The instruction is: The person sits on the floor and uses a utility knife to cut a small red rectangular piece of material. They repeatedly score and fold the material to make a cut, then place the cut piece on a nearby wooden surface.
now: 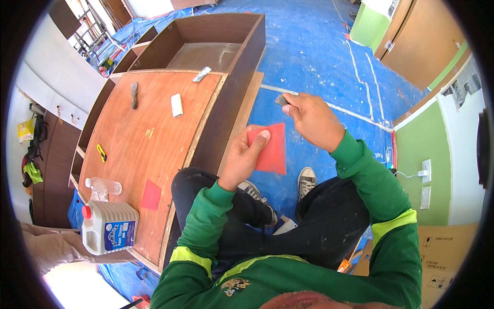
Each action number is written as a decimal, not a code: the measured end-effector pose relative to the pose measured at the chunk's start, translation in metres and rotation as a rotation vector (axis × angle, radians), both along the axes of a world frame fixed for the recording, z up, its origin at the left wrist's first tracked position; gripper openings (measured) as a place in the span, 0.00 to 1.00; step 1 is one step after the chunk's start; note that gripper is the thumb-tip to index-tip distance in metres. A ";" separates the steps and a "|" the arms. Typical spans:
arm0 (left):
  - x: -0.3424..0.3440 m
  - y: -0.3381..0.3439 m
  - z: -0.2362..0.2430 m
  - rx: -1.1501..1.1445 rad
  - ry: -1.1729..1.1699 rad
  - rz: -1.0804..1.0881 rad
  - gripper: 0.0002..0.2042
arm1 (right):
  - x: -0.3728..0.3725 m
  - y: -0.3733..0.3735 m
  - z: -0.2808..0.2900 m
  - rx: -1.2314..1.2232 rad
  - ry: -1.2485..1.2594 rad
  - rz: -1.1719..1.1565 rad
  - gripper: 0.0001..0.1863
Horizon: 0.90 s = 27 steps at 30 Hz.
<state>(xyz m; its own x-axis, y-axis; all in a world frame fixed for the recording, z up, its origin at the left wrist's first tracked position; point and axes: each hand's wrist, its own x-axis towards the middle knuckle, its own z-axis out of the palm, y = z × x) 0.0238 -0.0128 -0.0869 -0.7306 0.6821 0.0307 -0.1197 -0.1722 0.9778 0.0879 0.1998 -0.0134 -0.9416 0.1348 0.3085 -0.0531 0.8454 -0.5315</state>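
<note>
My left hand [242, 158] is closed on a thin red square sheet [274, 150], with the thumb lying over its upper left part. The sheet looks stiff and flat. Just up and to the right, my right hand [315, 119] pinches a small dark grey flat piece [281, 100] between thumb and fingers; its exact kind is unclear. The two held things are apart. Left of my hands, a second red square [151, 194] lies on the wooden panel [149, 123] of a cabinet lying down.
A utility knife [102, 153], a white block [176, 105], a dark elongated piece [134, 96], a clear bottle [104, 186] and a red-capped jug [95, 232] rest on the panel. Blue sheeting [319, 67] covers the floor. Another person's trouser leg [49, 244] shows lower left.
</note>
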 end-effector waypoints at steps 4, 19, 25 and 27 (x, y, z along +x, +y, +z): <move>-0.009 0.000 0.002 0.040 -0.073 0.023 0.12 | -0.002 0.019 -0.015 -0.050 0.036 -0.029 0.13; -0.044 -0.040 -0.002 -0.321 0.546 0.038 0.13 | -0.011 0.079 -0.099 0.355 -0.863 0.022 0.23; -0.022 -0.049 0.074 -0.511 0.732 -0.179 0.12 | -0.031 0.076 -0.113 0.474 -0.760 0.133 0.22; -0.020 -0.046 0.098 -0.546 0.803 -0.252 0.10 | -0.039 0.071 -0.117 0.475 -0.674 0.155 0.20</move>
<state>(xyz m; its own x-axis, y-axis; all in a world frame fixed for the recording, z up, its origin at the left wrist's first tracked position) 0.0039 -0.0589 0.0112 -0.4629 0.8820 0.0879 0.6391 0.2635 0.7226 0.0491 0.2707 -0.1300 -0.9419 -0.0138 -0.3357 0.0141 0.9967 -0.0803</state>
